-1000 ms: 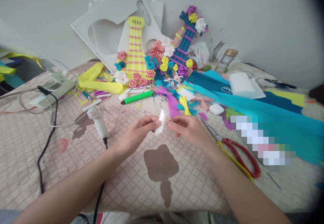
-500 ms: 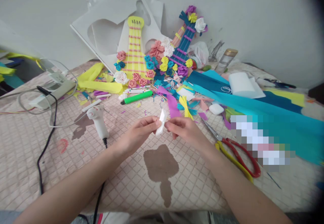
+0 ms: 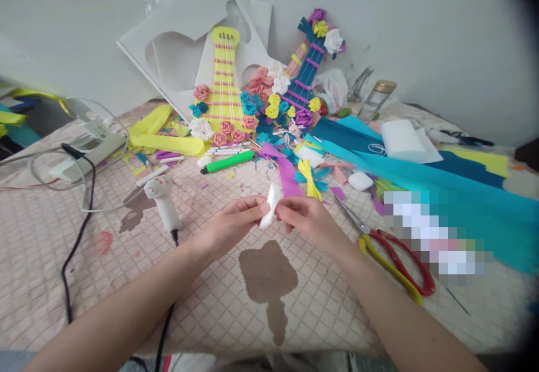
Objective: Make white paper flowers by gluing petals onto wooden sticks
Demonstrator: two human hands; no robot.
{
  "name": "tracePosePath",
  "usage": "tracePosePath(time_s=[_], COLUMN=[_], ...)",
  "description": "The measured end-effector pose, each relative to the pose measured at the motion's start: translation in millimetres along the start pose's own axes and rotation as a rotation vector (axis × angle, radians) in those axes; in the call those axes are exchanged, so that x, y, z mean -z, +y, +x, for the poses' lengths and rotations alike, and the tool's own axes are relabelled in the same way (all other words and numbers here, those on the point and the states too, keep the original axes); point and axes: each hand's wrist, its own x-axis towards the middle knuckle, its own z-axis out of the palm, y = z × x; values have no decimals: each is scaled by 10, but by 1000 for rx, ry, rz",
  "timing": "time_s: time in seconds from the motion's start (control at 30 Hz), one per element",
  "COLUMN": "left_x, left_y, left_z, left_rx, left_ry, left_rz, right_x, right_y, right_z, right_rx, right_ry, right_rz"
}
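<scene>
One white strip (image 3: 272, 199) in left hand (image 3: 238, 215)

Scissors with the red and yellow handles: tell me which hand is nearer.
Right. The right hand is just left of the scissors; the left hand is farther off to the left, pinching the white piece.

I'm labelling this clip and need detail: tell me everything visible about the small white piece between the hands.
The small white piece is narrow, creased and looks like folded paper. It is held tilted, upper end leaning right, above the patterned tablecloth. The left hand pinches its left side between thumb and fingers; the right hand is at its right edge, its grip unclear.
</scene>
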Motion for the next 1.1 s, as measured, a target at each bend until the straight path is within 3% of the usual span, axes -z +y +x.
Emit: tracePosePath(time_s=[0.47,0.8,1.1], left_x=[31,6,-38], left_y=[-40,-12,13], left_z=[11,25,4], left_rx=[5,-100,-81], left_ry=[-41,97,163], left_rz=[-101,-105,-166], right_x=[0,6,2], right_y=[-21,-66,-39], right_z=[-32,-70,-62], right_rx=[40,47,38], right_ry=[-6,-8,-12], right_rz=[45,121,82])
